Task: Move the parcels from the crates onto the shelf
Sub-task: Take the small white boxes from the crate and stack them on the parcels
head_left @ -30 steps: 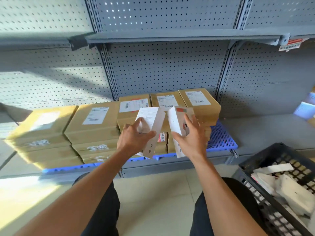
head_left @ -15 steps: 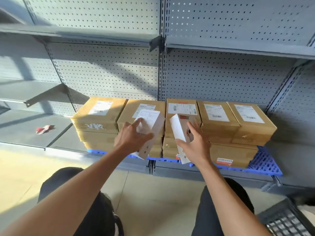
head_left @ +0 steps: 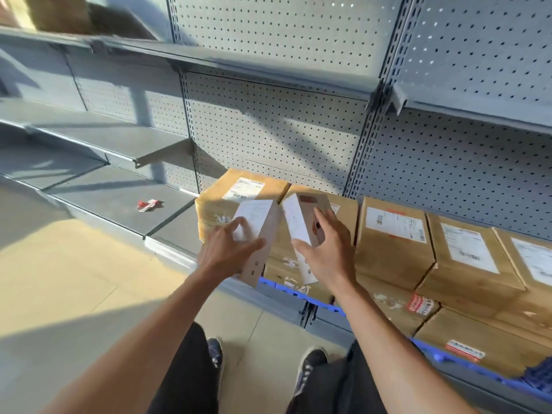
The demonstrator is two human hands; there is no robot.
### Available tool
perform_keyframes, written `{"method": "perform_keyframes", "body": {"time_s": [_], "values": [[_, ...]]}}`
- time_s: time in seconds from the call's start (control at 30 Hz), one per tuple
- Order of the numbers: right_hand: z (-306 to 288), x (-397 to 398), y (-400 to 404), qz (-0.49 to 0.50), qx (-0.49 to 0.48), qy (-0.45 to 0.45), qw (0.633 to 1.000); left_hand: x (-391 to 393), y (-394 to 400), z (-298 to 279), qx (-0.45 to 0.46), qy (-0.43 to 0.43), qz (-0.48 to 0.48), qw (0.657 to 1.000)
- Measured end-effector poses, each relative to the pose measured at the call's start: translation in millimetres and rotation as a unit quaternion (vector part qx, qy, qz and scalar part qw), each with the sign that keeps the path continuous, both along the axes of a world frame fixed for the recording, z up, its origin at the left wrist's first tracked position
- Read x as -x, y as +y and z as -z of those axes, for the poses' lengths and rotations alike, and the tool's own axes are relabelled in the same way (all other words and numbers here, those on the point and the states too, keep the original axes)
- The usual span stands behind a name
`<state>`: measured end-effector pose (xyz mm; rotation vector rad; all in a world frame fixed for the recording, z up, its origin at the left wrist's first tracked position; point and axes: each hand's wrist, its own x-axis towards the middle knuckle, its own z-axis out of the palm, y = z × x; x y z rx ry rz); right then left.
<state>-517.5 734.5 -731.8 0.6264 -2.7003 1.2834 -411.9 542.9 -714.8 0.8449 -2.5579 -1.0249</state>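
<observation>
My left hand (head_left: 227, 251) grips a small white parcel (head_left: 259, 231) with a paper label on top. My right hand (head_left: 327, 249) grips a second white parcel (head_left: 298, 225) with a red mark on its side. Both parcels are held upright, side by side, in the air in front of the stacked brown cardboard boxes (head_left: 394, 231) on the bottom shelf. The grey bottom shelf (head_left: 119, 201) stretches off to the left of the boxes. No crate is in view.
The brown boxes sit on a blue plastic pallet (head_left: 328, 309). A crumpled red and white scrap (head_left: 149, 204) lies on the bottom shelf. A middle shelf (head_left: 98, 138) and an upper shelf (head_left: 268, 73) hang on the grey pegboard wall. My feet stand on the tiled floor (head_left: 74, 279).
The view has swung left along the shelving, so the boxes now lie to the right and the black crate has left the picture. Both hands still hold their parcels.
</observation>
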Motion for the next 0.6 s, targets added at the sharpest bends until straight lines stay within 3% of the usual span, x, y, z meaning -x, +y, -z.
{"method": "perform_keyframes", "body": {"time_s": [0.6], "values": [[34,132,-115,0.012,-0.216,0.038,0.976,150,-115,48,0.134,-0.068,-0.045,0.988]]}}
